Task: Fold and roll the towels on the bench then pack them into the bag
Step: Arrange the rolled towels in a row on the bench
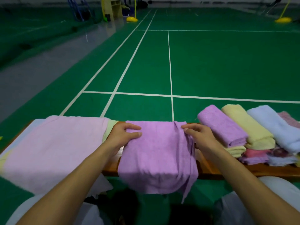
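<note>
Now, folding the purple towel point(155, 153) on the worktop point(211, 169).
Left hand point(123, 135) and right hand point(198, 137) each pinch an edge; squaring edges before rolling should keep it tight.

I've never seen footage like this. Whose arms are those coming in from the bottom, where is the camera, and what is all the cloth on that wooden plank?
There is no machine here: these are a person's two bare arms, filmed by one wide-angle camera worn on their head, looking forward and down. That is why the arms enter from the bottom edge.

The plank is a wooden bench standing on a green sports court. Across its middle lies a purple towel, its near end hanging over the front edge. The left hand pinches its left edge and the right hand pinches a fold on its right side.

To the left lies a spread pink towel over other cloths. To the right sit rolled towels, purple, yellow and blue, on top of folded ones. No bag can be made out for certain in this view.
</note>
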The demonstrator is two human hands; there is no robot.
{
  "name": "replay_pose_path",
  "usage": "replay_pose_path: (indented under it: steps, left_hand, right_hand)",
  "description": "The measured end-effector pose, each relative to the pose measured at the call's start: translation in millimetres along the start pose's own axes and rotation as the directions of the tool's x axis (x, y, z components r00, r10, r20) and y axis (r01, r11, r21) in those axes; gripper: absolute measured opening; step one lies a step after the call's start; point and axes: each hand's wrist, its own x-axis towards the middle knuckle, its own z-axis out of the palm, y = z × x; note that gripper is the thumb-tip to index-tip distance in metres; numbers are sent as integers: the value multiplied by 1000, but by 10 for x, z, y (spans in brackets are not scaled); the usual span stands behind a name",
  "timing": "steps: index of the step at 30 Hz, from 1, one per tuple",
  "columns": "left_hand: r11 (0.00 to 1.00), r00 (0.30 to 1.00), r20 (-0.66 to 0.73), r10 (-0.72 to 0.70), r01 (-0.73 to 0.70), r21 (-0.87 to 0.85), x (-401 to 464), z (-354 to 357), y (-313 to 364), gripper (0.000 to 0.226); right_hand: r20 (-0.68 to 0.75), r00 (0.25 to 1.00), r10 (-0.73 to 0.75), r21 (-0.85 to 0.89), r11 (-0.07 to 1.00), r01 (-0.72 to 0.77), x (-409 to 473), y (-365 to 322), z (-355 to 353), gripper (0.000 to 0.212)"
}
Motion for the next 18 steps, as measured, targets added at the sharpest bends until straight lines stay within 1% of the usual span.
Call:
replay_pose_path:
  steps: [2,5,9,10,13,15,16,18]
  left_hand:
    - [997,998,-50,33,-37,-71,-71,-94,159,21]
    - [990,988,-109,108,-116,-77,-169,-348,424,23]
    - [981,970,-184,156,-174,-87,-329,-728,786,27]
    - [978,965,-200,170,-190,-89,-369,-804,886,27]
    - [965,951,-231,206,-236,-110,-448,-979,1195,31]
    - [959,946,-237,222,-256,-121,-477,-1046,1376,37]
    - [956,948,-221,229,-262,-133,-494,-1088,1454,43]
    - [950,958,-136,253,-272,-152,-549,-1183,1586,56]
  right_hand:
    - [3,1000,-12,63,998,12,-84,-159,-52,16]
    - [-15,1000,-17,210,978,20,-162,-374,-205,16]
    - [40,998,-56,393,919,36,-202,-689,-418,20]
    - [46,996,-81,401,914,56,-215,-778,-465,22]
    - [44,981,-188,345,925,161,-237,-1057,-581,25]
    - [48,969,-243,317,924,216,-248,-1223,-638,27]
    - [49,964,-262,301,924,236,-250,-1296,-657,28]
    - [50,952,-301,276,921,276,-259,-1440,-707,30]
